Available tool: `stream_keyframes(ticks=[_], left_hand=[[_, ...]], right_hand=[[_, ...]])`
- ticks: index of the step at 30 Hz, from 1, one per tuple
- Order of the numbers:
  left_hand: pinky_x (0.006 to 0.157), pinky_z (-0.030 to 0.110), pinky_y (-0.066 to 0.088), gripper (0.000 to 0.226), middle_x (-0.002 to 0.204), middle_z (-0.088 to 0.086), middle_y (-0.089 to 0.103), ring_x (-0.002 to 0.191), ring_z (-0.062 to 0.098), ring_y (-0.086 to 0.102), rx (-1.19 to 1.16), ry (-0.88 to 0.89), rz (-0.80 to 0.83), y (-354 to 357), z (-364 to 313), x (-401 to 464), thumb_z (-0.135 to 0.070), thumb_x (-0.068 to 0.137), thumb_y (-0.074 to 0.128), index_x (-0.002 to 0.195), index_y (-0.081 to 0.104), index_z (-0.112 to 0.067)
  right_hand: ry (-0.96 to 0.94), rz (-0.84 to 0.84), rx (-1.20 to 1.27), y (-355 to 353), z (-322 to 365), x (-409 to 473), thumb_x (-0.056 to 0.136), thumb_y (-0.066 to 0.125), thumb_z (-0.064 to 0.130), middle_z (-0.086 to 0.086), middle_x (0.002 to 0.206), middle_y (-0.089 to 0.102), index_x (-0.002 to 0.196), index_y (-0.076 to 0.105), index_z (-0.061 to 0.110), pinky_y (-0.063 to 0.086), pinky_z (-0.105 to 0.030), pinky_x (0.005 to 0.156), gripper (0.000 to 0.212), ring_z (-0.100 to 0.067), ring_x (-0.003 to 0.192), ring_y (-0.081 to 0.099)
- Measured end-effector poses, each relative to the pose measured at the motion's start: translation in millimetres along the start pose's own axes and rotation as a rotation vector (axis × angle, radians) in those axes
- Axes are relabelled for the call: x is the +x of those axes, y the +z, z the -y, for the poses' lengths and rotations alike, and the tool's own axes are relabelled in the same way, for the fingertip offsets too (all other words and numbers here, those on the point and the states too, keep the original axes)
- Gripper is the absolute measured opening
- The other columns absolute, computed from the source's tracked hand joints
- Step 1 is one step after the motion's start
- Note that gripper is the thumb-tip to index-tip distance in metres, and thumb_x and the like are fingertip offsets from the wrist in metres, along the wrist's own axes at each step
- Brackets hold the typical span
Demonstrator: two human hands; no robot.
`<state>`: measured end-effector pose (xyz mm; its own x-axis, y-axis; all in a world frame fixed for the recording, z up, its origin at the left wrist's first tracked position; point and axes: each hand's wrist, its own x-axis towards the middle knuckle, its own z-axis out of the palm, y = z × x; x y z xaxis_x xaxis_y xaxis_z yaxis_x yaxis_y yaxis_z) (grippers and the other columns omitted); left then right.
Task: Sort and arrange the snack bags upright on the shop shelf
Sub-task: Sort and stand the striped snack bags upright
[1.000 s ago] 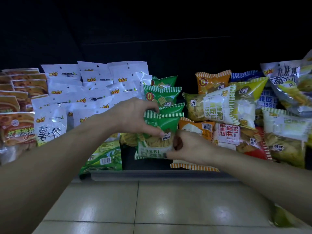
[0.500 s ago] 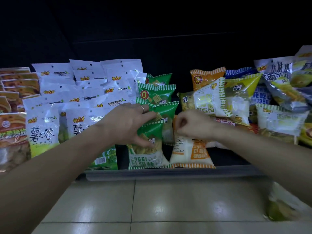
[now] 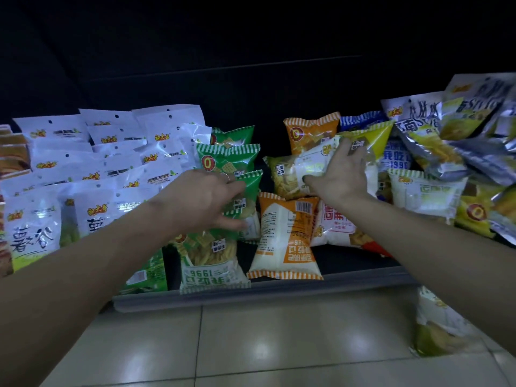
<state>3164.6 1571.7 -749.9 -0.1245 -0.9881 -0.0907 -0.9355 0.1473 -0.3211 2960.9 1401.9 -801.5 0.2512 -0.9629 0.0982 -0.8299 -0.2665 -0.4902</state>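
Your left hand (image 3: 205, 198) grips a green striped crinkly snack bag (image 3: 245, 202) mid-shelf, thumb and fingers curled round it. Your right hand (image 3: 339, 177), fingers spread, grasps a white-and-yellow plastic snack bag (image 3: 312, 166) lying sideways above an upside-down orange-and-white bag (image 3: 284, 238) near the grey shelf lip (image 3: 279, 291).

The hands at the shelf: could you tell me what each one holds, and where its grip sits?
The left hand grips the green striped snack bag at its side edge. The right hand grips the white-and-yellow snack bag across its middle.
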Motion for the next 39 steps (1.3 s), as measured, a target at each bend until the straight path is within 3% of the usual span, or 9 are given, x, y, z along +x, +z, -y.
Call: stream_keyframes(ticks=[4,7,19,22,25,28,32,36,39], left_hand=[[0.072,0.04,0.055,0.068,0.105,-0.002,0.061,0.086,0.022,0.06,-0.233,-0.121,-0.124,-15.6,-8.1,24.6,-0.079,0.084,0.033,0.118,0.052,-0.023],[0.079,0.043,0.056,0.054,0.115,-0.002,0.059,0.1,0.021,0.061,-0.414,-0.171,-0.16,-21.2,-19.2,51.2,-0.057,0.093,0.056,0.134,0.046,-0.024],[0.108,0.036,0.043,0.119,0.161,0.008,0.033,0.144,0.026,0.039,-0.852,-0.369,-0.017,-43.9,-36.2,135.8,-0.032,0.077,0.087,0.162,0.003,-0.025],[0.101,0.036,0.049,0.121,0.148,0.006,0.047,0.132,0.025,0.051,-1.045,-0.444,-0.007,-45.3,-36.5,142.4,-0.025,0.075,0.09,0.16,0.004,-0.028],[0.081,0.035,0.058,0.091,0.111,0.005,0.062,0.104,0.024,0.067,-1.144,-0.484,-0.107,-43.3,-33.1,144.1,-0.019,0.076,0.088,0.143,0.027,-0.02],[0.06,0.026,0.057,0.071,0.1,0.006,0.062,0.087,0.02,0.069,-1.227,-0.484,-0.236,-33.6,-24.2,138.8,-0.016,0.079,0.086,0.126,0.033,-0.015],[0.069,0.04,0.063,0.069,0.102,0.008,0.066,0.088,0.021,0.072,-1.235,-0.456,-0.369,-18.7,-10.4,137.8,-0.025,0.079,0.087,0.121,0.033,-0.02],[0.061,0.025,0.058,0.062,0.096,-0.003,0.068,0.081,0.008,0.07,-1.148,-0.47,-0.394,-14.5,3.6,148.7,-0.028,0.081,0.085,0.119,0.036,-0.022],[0.072,0.03,0.056,0.068,0.106,-0.004,0.064,0.091,0.011,0.066,-1.147,-0.494,-0.374,-7.1,14.4,156.5,-0.033,0.082,0.085,0.125,0.033,-0.02]], right_hand=[[0.08,0.038,0.088,3.9,-0.1,9.7,0.078,0.085,0.037,-0.021,0.142,0.044,0.146,0.023,0.008,0.051,-0.048,0.092,0.097,-0.04,0.127,0.047],[0.056,0.004,0.154,4.6,0.4,14.9,0.076,0.086,0.033,-0.014,0.13,0.055,0.136,0.033,0.011,0.053,-0.047,0.088,0.083,-0.036,0.12,0.053],[-0.388,0.071,0.321,-31.8,-5.2,40.2,0.09,0.064,0.004,-0.007,0.119,0.068,0.125,0.068,0.012,0.052,-0.034,0.091,0.036,-0.024,0.109,0.063],[-0.513,0.063,0.315,-48.6,0.1,48.5,0.094,0.054,0.0,-0.004,0.112,0.069,0.114,0.073,0.012,0.052,-0.035,0.087,0.031,-0.019,0.097,0.063],[-0.598,0.092,0.325,-60.7,11.9,60.4,0.091,0.056,-0.004,-0.001,0.105,0.068,0.108,0.075,0.014,0.052,-0.036,0.085,0.032,-0.014,0.091,0.06],[-0.627,0.121,0.311,-64.0,27.5,70.0,0.09,0.058,-0.003,0.003,0.105,0.068,0.107,0.076,0.017,0.052,-0.033,0.087,0.032,-0.012,0.094,0.062],[-0.637,0.152,0.256,-61.7,45.6,81.4,0.091,0.059,-0.001,0.007,0.105,0.069,0.105,0.077,0.019,0.053,-0.031,0.088,0.03,-0.009,0.095,0.063],[-0.54,0.127,0.232,-63.4,49.3,94.1,0.093,0.06,0.009,0.006,0.112,0.069,0.118,0.072,0.024,0.054,-0.032,0.093,0.031,-0.01,0.103,0.064],[-0.323,0.034,0.042,-68.6,26.5,110.7,0.09,0.064,0.02,-0.009,0.126,0.062,0.13,0.063,0.021,0.05,-0.044,0.1,0.04,-0.028,0.119,0.059]])
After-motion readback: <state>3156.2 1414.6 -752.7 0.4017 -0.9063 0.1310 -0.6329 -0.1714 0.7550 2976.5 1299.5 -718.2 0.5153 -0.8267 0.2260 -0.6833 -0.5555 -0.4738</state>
